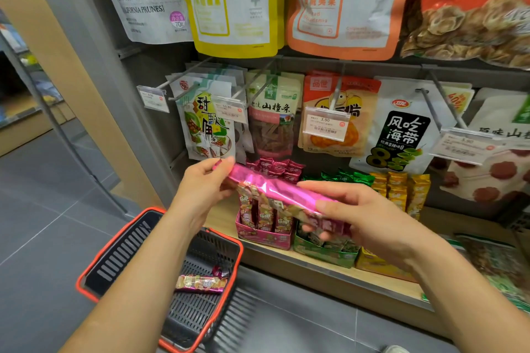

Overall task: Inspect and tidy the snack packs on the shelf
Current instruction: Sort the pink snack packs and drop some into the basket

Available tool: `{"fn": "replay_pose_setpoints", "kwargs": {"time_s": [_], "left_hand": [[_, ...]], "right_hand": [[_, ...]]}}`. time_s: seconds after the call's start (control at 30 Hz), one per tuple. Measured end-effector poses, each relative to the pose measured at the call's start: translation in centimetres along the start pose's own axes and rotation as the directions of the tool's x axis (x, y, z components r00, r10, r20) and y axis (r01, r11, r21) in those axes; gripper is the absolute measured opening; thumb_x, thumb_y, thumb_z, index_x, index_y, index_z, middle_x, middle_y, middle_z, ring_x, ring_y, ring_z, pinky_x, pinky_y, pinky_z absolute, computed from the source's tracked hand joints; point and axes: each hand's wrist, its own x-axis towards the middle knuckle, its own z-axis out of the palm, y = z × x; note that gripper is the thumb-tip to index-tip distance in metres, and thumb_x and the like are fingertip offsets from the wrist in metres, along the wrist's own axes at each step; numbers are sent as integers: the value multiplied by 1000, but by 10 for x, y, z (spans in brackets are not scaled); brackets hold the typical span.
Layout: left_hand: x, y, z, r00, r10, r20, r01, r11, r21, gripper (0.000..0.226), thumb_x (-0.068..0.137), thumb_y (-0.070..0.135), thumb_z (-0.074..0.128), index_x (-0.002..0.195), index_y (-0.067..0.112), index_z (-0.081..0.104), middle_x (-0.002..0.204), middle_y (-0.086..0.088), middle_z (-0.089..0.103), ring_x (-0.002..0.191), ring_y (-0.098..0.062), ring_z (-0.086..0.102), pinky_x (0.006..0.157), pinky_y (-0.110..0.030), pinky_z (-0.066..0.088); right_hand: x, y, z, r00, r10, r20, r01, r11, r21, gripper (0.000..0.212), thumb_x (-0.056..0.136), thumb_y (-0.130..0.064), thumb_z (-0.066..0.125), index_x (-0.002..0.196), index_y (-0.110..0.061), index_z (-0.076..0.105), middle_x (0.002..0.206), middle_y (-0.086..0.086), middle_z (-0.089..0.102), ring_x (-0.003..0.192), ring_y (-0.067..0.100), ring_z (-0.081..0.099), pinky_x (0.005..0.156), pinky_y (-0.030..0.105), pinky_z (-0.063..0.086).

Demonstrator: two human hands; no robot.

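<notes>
A long pink foil snack pack (272,192) is held level in front of the shelf, above the pink display box (263,236). My left hand (205,186) pinches its left end. My right hand (352,212) grips its right end, fingers curled under and thumb on top. More pink packs (275,169) stand upright in the box behind. Green packs (344,178) and yellow packs (398,189) fill the boxes to the right.
A black basket with a red rim (94,261) sits on the floor at lower left, with one pink pack (200,283) inside. Hanging snack bags (269,114) and price tags (325,126) on metal hooks jut out above the wooden shelf (315,264).
</notes>
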Motion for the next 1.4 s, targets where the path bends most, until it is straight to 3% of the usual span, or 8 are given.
{"fn": "replay_pose_setpoints", "kwargs": {"time_s": [0.17, 0.4, 0.53, 0.7, 0.8, 1.07, 1.2, 1.4], "left_hand": [[-1, -8, 6, 968, -107, 227, 75, 986, 146, 47, 57, 37, 83, 94, 12, 71, 70, 2, 72, 60, -6, 65, 55, -19, 51], [5, -16, 9, 956, -158, 249, 41, 908, 417, 23, 93, 45, 57, 97, 28, 72, 95, 2, 71, 87, -10, 67, 62, -18, 51], [10, -25, 16, 908, -264, 327, 57, 848, 526, 34, 99, 45, 47, 105, 21, 70, 96, 14, 62, 98, -10, 63, 73, -22, 52], [36, -42, 17, 981, 102, 167, -195, 586, 786, 26, 99, 32, 48, 112, 25, 70, 113, 6, 68, 107, -16, 60, 90, -30, 46], [58, -58, 16, 961, 223, 164, -254, 479, 840, 38, 98, 16, 45, 136, 17, 55, 141, -4, 53, 128, -22, 48, 105, -33, 38], [93, -87, 27, 969, -9, 247, -236, 256, 937, 74, 87, 9, 58, 153, 12, 23, 164, -2, -3, 148, -29, 3, 117, -45, 26], [99, -94, 20, 972, -62, 229, -200, 307, 931, 81, 87, 14, 59, 154, 19, 14, 161, 0, 12, 144, -28, 14, 112, -47, 33], [89, -85, 14, 945, 208, 252, -307, 304, 902, 31, 87, 16, 58, 116, 23, 65, 115, -1, 60, 111, -25, 50, 89, -40, 47]], "right_hand": [[3, 6, -1, 961, -119, -248, 97, 991, -97, 21, 97, -20, 56, 105, -28, 73, 87, 6, 76, 78, 23, 73, 57, 19, 53], [2, 4, -1, 915, -303, -266, 246, 942, -228, 18, 92, -26, 59, 108, -34, 64, 99, 8, 68, 78, 21, 74, 72, 35, 61], [5, 10, 2, 857, -430, -283, 274, 846, -457, 24, 96, -30, 47, 111, -42, 62, 92, -10, 69, 70, 11, 72, 66, 24, 58], [6, 12, 9, 756, -589, -284, 278, 683, -675, 40, 89, -45, 43, 117, -29, 68, 102, -27, 64, 82, -3, 64, 72, 16, 53], [6, 10, 10, 717, -628, -303, 291, 665, -688, 38, 88, -44, 48, 118, -31, 66, 105, -26, 64, 92, 0, 64, 81, 27, 56], [19, 16, 22, 627, -750, -211, 345, 510, -788, 38, 90, -18, 59, 128, -22, 57, 121, -17, 57, 119, -8, 49, 100, 10, 39], [37, 12, 23, 566, -807, -169, 348, 420, -838, 38, 91, -11, 59, 129, -12, 57, 122, -10, 55, 121, -12, 43, 103, 7, 34], [90, -2, 35, 683, -720, -123, 292, 423, -858, 44, 89, -7, 66, 132, -10, 53, 123, 3, 63, 110, 6, 54, 96, 9, 36]]}}
